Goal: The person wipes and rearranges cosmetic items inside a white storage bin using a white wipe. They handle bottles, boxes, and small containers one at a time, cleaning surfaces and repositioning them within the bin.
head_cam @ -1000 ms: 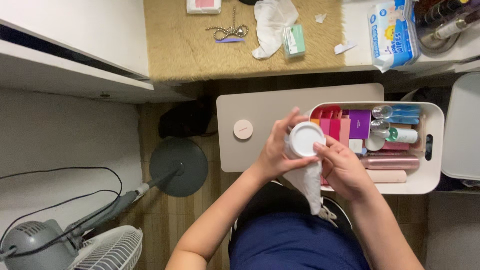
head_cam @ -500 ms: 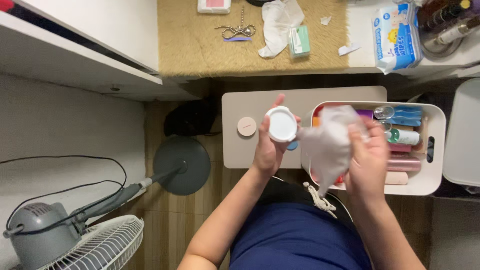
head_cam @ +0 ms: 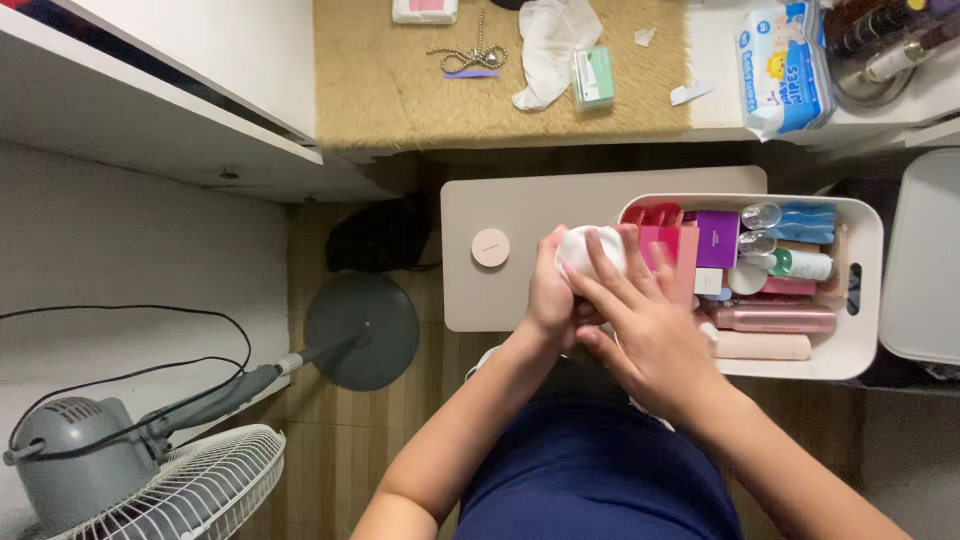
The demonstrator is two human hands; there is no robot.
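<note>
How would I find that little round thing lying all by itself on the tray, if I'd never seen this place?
Look for the beige flat tray in the middle, beside the white basket full of bottles and boxes. On its bare left part lies a small round disc, pale pinkish-beige. It lies alone, just left of the left hand, while everything else small is packed inside the basket.

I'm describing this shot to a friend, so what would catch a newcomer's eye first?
Dead centre, the left hand and right hand close together around a small white round object wrapped in white cloth. Just right of them sits a white basket packed with pink and purple cosmetics. At bottom left lies a grey fan on the floor.
</note>
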